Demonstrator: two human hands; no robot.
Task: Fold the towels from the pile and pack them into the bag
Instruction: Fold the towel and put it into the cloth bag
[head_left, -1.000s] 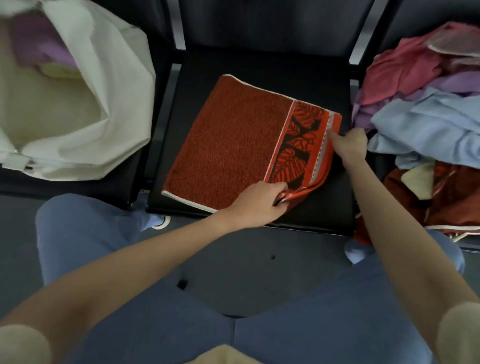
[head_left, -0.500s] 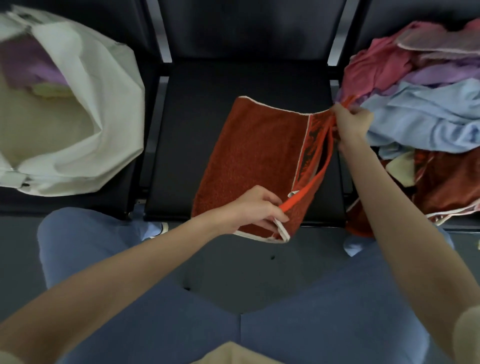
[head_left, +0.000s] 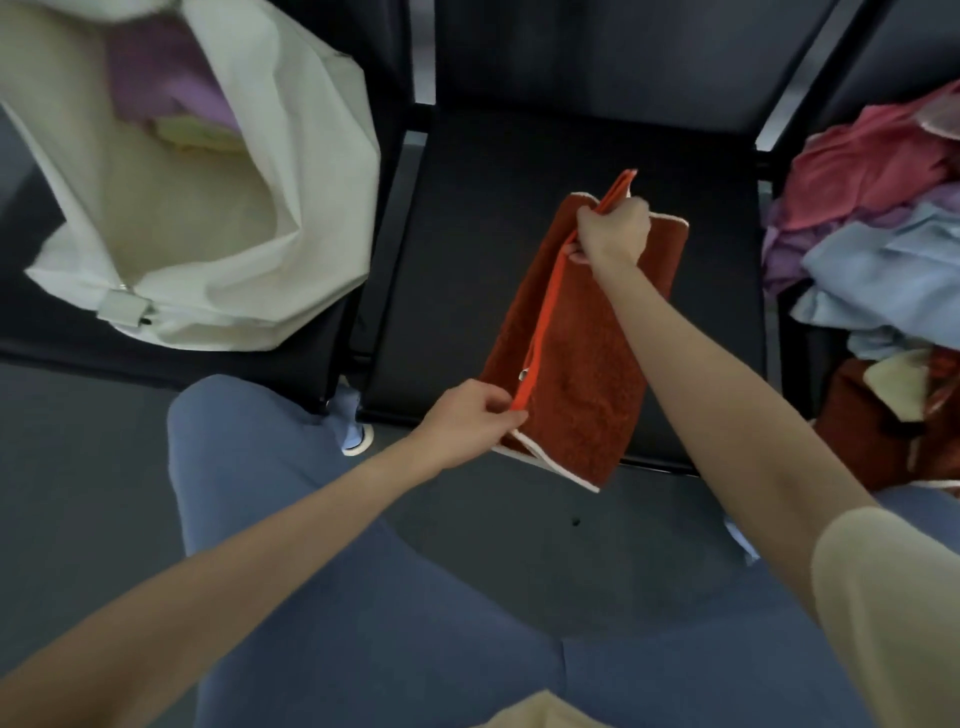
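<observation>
Left hand (head_left: 470, 423), lower centre of frame, pinches the near end of the bright orange edge of the rust-red towel (head_left: 576, 364); right hand (head_left: 613, 234), above it, grips the far end of that edge with curled fingers. The folded towel lies on the black middle seat (head_left: 493, 249). White bag (head_left: 208, 218) open at upper left; towel pile (head_left: 878, 260) at right edge.

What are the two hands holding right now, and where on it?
Both hold the rust-red towel by its bright orange edge: the left hand pinches the near end, the right hand grips the far end.
</observation>
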